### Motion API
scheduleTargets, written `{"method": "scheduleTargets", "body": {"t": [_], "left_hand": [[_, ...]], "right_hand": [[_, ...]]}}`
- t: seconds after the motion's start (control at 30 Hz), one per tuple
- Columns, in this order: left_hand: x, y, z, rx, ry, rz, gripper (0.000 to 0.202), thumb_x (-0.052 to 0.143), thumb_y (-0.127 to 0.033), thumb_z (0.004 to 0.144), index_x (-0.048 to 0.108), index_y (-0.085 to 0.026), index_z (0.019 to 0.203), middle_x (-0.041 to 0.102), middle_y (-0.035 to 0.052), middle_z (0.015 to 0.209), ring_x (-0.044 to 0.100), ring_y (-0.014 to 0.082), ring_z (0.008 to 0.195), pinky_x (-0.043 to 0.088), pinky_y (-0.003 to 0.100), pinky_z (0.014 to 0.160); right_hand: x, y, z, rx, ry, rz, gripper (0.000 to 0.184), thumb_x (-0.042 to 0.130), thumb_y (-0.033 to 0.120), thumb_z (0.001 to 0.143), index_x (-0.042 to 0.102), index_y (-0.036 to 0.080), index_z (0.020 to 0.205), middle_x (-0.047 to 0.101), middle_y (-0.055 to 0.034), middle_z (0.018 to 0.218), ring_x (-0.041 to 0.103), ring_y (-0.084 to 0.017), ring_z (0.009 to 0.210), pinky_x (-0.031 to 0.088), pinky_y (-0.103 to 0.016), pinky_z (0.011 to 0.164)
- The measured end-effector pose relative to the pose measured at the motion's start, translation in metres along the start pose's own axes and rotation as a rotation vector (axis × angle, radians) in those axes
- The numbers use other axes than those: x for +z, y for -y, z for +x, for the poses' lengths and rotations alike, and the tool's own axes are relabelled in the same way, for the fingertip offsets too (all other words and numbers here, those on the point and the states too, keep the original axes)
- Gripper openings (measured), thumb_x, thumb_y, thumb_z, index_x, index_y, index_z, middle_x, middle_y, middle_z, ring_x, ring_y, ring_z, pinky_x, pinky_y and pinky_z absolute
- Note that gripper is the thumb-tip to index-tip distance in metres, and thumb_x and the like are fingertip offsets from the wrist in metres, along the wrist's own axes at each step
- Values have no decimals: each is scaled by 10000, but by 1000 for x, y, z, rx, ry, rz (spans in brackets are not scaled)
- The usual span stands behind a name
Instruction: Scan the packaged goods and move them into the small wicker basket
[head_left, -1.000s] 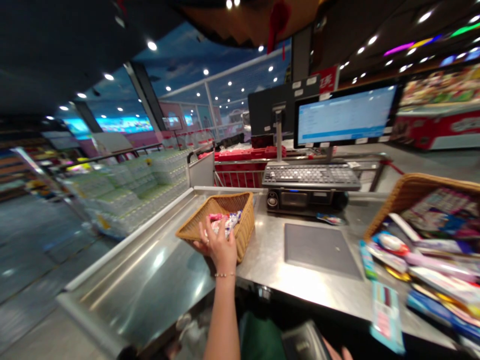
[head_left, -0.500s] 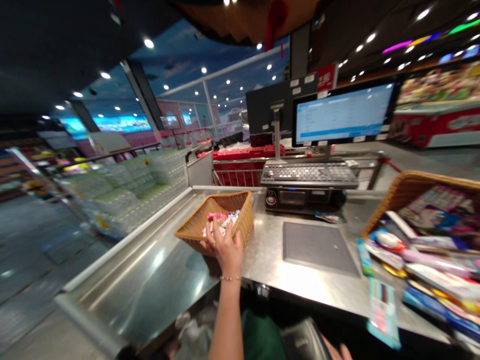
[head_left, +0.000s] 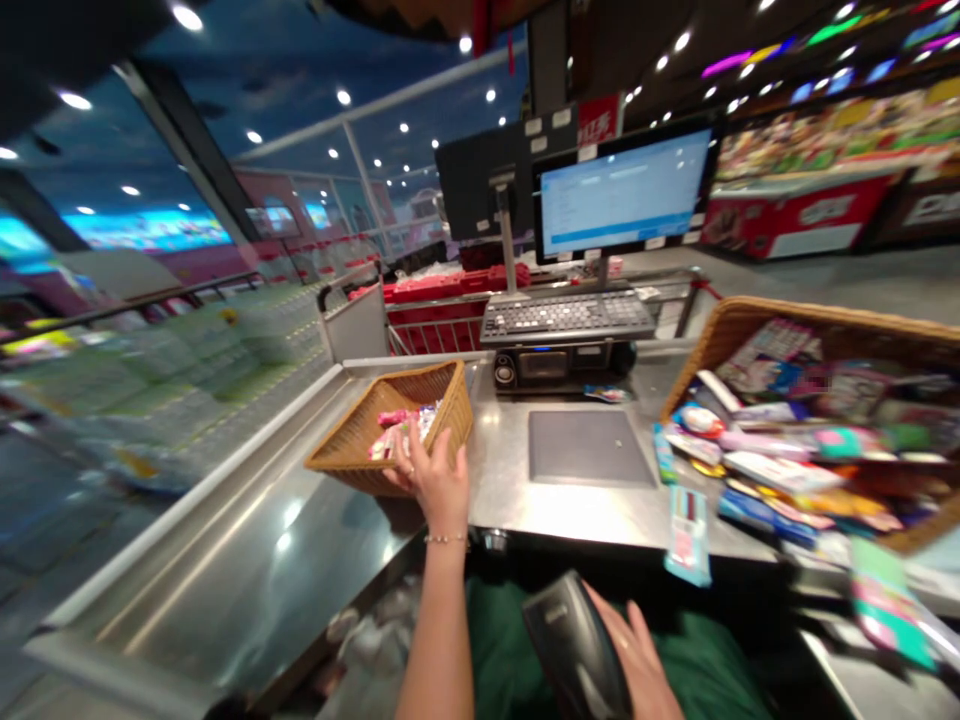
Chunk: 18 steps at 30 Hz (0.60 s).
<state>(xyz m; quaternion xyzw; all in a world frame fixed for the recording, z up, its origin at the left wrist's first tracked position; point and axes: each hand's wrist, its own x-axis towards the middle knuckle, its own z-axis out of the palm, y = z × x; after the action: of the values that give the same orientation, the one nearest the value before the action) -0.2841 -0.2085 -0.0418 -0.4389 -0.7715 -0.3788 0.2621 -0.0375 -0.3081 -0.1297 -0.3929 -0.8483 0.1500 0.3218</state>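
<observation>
At the near rim of a small wicker basket (head_left: 455,408), my left hand (head_left: 435,485) is spread, its fingers reaching over pink and white wrapped packets (head_left: 391,440). Whether the fingertips touch a packet is hard to make out. My right hand (head_left: 637,655) is wrapped round a black handheld barcode scanner (head_left: 574,640), low in front of my body. The scanner's head points up and to the left.
A large wicker basket (head_left: 832,318) heaped with packaged goods stands on the right of the metal counter (head_left: 487,475). A grey mat (head_left: 589,447) lies mid-counter, with a keyboard (head_left: 566,315) and monitor (head_left: 626,195) behind. One light-blue packet (head_left: 688,540) overhangs the front edge.
The view has swung right, so the counter things sit further left. My right hand and the scanner have risen into view. My left hand stays at the small basket.
</observation>
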Motion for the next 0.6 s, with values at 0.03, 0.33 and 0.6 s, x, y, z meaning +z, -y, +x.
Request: {"method": "scheduleTargets", "body": {"t": [0.03, 0.33, 0.6], "left_hand": [[1, -3, -2, -4, 18, -10, 216, 623, -266, 800, 708, -217, 992, 424, 127, 1460, 249, 361, 1395, 143, 666, 1097], [10, -30, -19, 20, 135, -67, 233, 643, -268, 784, 706, -225, 1004, 414, 133, 1468, 229, 363, 1408, 88, 690, 1086], [21, -54, -50, 100, 268, -114, 254, 643, -247, 785, 700, -244, 1032, 404, 126, 1479, 234, 355, 1414, 102, 706, 1082]], "right_hand": [[-4, 1, 0, -34, 14, -2, 651, 553, 298, 792, 355, 221, 1407, 596, -162, 1305, 575, -353, 1192, 398, -656, 983], [-23, 15, 4, 18, 24, 2, 616, 550, 224, 734, 441, 154, 1336, 588, -182, 1305, 511, -354, 1262, 333, -692, 1015], [-29, 17, 9, 37, -42, 35, 548, 524, 234, 749, 496, 144, 1288, 615, -186, 1265, 543, -360, 1226, 349, -702, 994]]}}
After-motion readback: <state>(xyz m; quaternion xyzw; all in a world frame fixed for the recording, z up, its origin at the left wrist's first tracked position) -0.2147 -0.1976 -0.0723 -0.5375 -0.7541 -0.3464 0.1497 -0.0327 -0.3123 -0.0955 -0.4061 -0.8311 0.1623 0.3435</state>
